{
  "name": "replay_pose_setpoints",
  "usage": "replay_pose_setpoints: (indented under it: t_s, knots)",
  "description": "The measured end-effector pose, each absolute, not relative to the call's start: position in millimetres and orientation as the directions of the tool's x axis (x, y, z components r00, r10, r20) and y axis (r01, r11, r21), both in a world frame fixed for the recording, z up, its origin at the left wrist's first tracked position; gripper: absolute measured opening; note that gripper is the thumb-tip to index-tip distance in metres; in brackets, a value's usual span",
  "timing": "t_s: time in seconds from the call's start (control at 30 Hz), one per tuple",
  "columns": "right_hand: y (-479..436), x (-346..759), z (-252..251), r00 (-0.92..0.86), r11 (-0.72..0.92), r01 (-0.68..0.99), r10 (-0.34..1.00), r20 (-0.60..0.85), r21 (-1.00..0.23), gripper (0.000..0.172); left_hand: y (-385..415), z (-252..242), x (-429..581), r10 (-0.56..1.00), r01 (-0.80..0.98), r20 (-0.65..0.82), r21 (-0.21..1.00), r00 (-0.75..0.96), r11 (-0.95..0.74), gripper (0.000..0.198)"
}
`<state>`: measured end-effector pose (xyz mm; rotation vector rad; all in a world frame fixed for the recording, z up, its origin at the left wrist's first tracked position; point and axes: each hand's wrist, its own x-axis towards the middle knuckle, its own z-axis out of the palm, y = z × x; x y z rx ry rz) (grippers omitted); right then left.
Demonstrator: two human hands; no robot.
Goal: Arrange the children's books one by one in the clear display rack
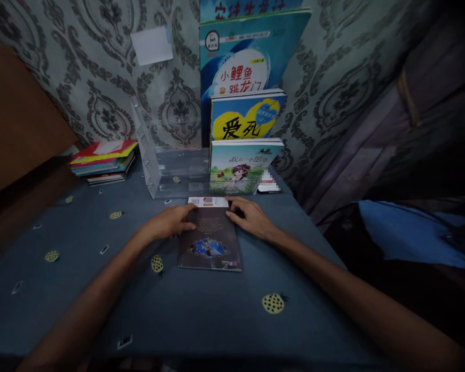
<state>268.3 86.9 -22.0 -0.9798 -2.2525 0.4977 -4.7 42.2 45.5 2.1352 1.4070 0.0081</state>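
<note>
A dark thin book lies flat on the table, with a white barcode strip at its far end and a blue picture near its close end. My left hand grips its left edge, the index finger and thumb showing on the cover. On the opposite side, my right hand has curled fingers at the right edge near the far corner. Just beyond the book stands a clear stepped display rack. Its right side bears a green-and-white book, a blue-and-yellow book and larger blue books behind.
A stack of colourful books sits at the back left. Patterned wallpaper rises behind the table, with a white card on it. A small pixelated item is right of the rack. Blue cloth lies beyond the table's right edge.
</note>
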Motion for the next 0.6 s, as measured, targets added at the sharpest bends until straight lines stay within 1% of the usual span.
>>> replay_pose_setpoints:
  t_s: [0.03,0.1,0.17,0.2,0.27,0.37,0.47,0.53,0.6]
  knots:
    - [87.5,267.9,-22.3,-0.535,0.661,0.511,0.745,0.399,-0.549,0.02,42.8,44.4,-4.7,0.854,0.853,-0.268,0.415,0.447,-0.316,0.051]
    - [88.1,267.7,-23.1,-0.535,0.668,0.507,0.74,0.408,-0.545,0.02,41.2,43.1,-2.3,0.871,0.877,-0.18,0.256,0.456,-0.407,0.045]
    - [88.6,267.8,-24.6,-0.521,0.663,0.506,0.744,0.417,-0.551,0.02,35.3,43.5,5.1,0.878,0.883,-0.101,0.079,0.469,-0.463,0.034]
    - [88.9,267.8,-25.6,-0.513,0.661,0.503,0.747,0.423,-0.556,0.022,31.0,44.3,10.6,0.874,0.878,-0.08,0.011,0.479,-0.479,0.027]
    - [89.0,267.6,-27.3,-0.502,0.665,0.49,0.744,0.442,-0.563,0.028,20.8,46.1,23.9,0.85,0.848,-0.06,-0.066,0.523,-0.526,0.02]
    - [84.2,267.4,-27.4,-0.494,0.691,0.461,0.721,0.487,-0.556,0.036,5.9,47.9,43.1,0.784,0.781,-0.059,-0.072,0.618,-0.621,0.02]
    - [66.8,269.2,-22.0,-0.484,0.713,0.422,0.699,0.526,-0.559,0.035,-5.8,47.6,54.0,0.694,0.695,-0.072,0.003,0.717,-0.719,0.018]
    - [47.3,272.3,-15.9,-0.502,0.726,0.377,0.682,0.531,-0.575,0.034,-12.3,46.3,57.4,0.633,0.635,-0.054,0.044,0.772,-0.771,0.027]
    - [24.5,276.6,-10.0,-0.551,0.729,0.319,0.662,0.508,-0.605,0.034,-18.3,44.5,59.9,0.599,0.599,-0.026,0.04,0.801,-0.8,0.038]
